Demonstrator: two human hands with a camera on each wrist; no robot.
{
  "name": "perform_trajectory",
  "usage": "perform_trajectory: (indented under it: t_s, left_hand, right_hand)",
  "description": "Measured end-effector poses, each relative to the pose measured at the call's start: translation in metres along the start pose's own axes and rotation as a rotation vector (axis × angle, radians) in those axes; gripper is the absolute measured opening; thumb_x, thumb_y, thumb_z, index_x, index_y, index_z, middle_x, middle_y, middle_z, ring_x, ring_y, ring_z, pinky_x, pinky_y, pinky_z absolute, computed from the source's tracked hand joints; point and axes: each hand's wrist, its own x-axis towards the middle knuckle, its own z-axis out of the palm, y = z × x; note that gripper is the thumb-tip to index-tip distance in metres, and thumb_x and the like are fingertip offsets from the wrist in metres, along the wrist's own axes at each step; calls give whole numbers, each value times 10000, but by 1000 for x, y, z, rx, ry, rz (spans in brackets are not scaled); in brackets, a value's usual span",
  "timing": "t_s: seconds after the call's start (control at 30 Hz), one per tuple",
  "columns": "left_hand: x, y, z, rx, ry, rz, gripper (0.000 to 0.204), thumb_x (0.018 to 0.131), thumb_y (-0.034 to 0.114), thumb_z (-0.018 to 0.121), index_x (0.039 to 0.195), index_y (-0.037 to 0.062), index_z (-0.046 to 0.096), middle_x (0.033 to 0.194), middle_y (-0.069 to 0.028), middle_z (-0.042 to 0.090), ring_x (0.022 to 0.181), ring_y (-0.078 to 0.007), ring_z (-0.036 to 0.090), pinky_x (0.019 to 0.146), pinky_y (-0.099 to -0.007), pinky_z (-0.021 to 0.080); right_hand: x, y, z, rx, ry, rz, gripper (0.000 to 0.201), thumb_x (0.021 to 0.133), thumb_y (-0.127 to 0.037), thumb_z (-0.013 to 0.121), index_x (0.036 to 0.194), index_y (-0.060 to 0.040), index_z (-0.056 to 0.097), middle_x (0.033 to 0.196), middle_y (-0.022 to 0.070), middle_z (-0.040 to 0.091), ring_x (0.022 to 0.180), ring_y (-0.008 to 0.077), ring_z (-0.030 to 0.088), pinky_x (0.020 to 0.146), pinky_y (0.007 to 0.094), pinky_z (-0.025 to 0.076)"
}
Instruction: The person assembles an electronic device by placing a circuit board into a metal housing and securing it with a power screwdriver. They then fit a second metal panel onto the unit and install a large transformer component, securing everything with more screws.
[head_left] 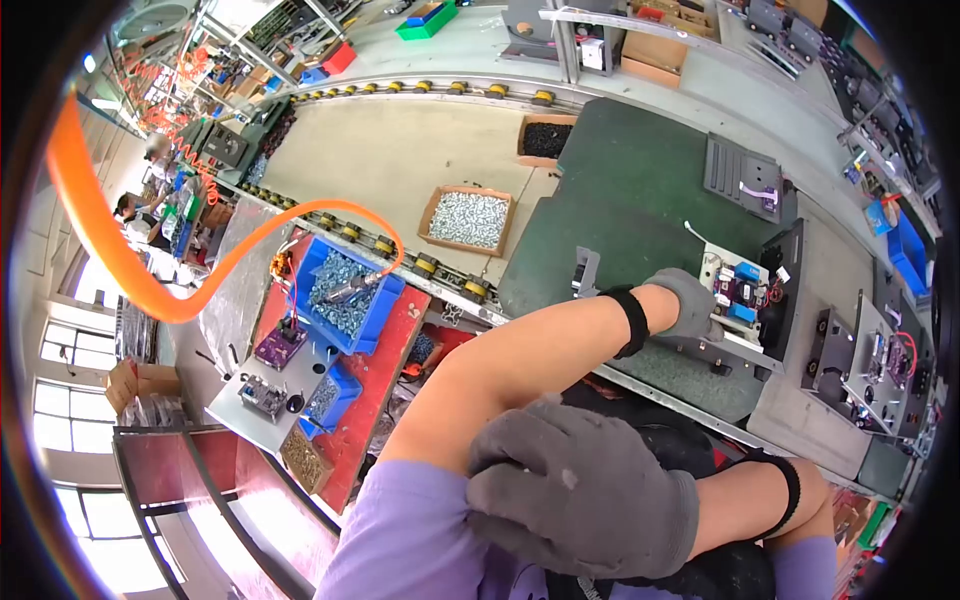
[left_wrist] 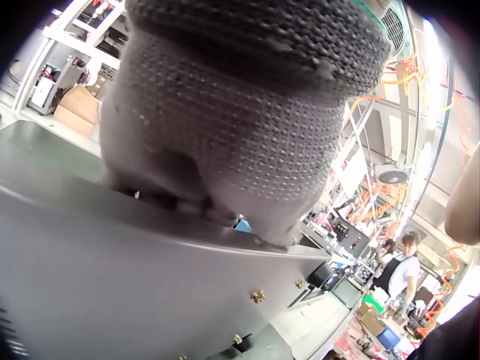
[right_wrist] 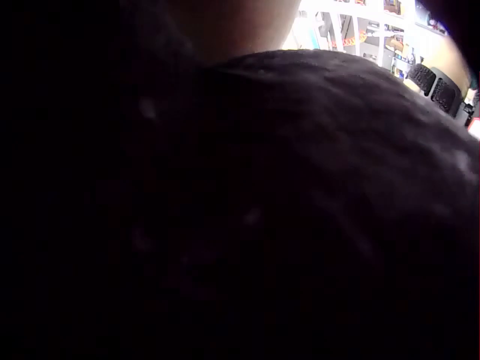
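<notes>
In the head view my gloved left hand (head_left: 685,302) is at the near end of a metal equipment case (head_left: 738,350), which carries a circuit board (head_left: 742,290) with blue parts. The left wrist view shows that hand (left_wrist: 232,112) hooked over the top edge of a dark grey metal panel (left_wrist: 150,277) of the case; its fingertips are hidden behind. My gloved right hand (head_left: 590,490) lies across my body, loosely curled fingers at the purple sleeve (head_left: 415,520) of my left arm, with no object seen in it. Dark cloth or glove nearly fills the right wrist view.
A green mat (head_left: 630,170) lies under the case, with a grey panel (head_left: 742,178) farther back. Boxes of silver screws (head_left: 468,220) and black parts (head_left: 545,138) stand left of it. An orange air hose (head_left: 230,255) loops over a blue bin (head_left: 340,300) of screws.
</notes>
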Motion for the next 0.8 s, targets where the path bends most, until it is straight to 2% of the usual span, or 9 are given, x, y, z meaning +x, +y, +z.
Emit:
perform_trajectory:
  t_s: [0.13,0.17,0.23,0.3,0.4,0.43,0.53,0.73,0.8]
  left_hand:
    - [10,-3,3,23,18,67,569,841,542,496,1117,70,655,1036,-186,664,955,-348,642,835,-430,497]
    - [13,-5,6,21,34,77,568,838,545,498,1100,71,665,1034,-186,665,954,-344,644,830,-429,499]
    - [21,-4,10,42,39,91,558,834,548,504,1063,73,686,1027,-183,670,950,-338,649,822,-429,502]
    - [21,0,7,70,50,104,540,833,543,510,1033,80,702,1015,-175,677,942,-331,653,811,-435,506]
    - [32,2,16,134,87,107,513,839,534,512,1040,106,709,1011,-150,685,938,-315,659,781,-463,511]
    - [30,1,15,134,75,86,515,841,535,509,1050,107,706,1017,-148,684,937,-314,659,785,-462,511]
    - [19,4,8,72,45,70,558,846,561,499,1093,99,690,1048,-133,680,942,-305,660,808,-444,507]
    - [17,4,8,53,30,58,565,859,562,486,1082,85,690,1028,-135,680,935,-308,659,799,-442,508]
    - [15,3,9,55,52,58,557,860,559,487,1072,87,692,996,-131,686,919,-310,663,789,-444,511]
  right_hand:
    - [-4,-2,1,458,-121,270,266,788,-226,715,970,-75,592,938,71,568,808,255,583,656,388,478]
    - [1,-9,24,1216,234,-130,226,850,-223,629,1017,-83,571,1024,169,566,922,327,576,760,466,456]
    - [0,-10,26,1893,426,-419,201,902,-205,578,1019,-47,539,1018,284,587,958,396,599,823,518,457]
    - [-17,-18,8,1863,209,-275,220,893,-189,613,973,-3,526,924,301,609,881,392,629,782,491,478]
    - [-31,-35,10,1550,601,-199,344,839,-205,681,1006,49,520,974,319,615,933,408,616,772,487,480]
    - [-23,-32,5,1769,405,-150,401,825,-234,695,1060,40,522,1000,320,614,932,413,615,775,502,471]
    - [-26,1,11,1623,161,-264,578,796,-311,720,1201,35,495,1005,321,624,926,427,611,794,544,446]
    - [-22,1,14,1689,70,-526,663,804,-350,710,1259,39,426,904,301,650,900,434,598,805,537,442]
    - [-24,-26,-1,1862,212,-155,662,818,-349,695,1281,25,405,907,304,647,880,424,606,795,531,445]
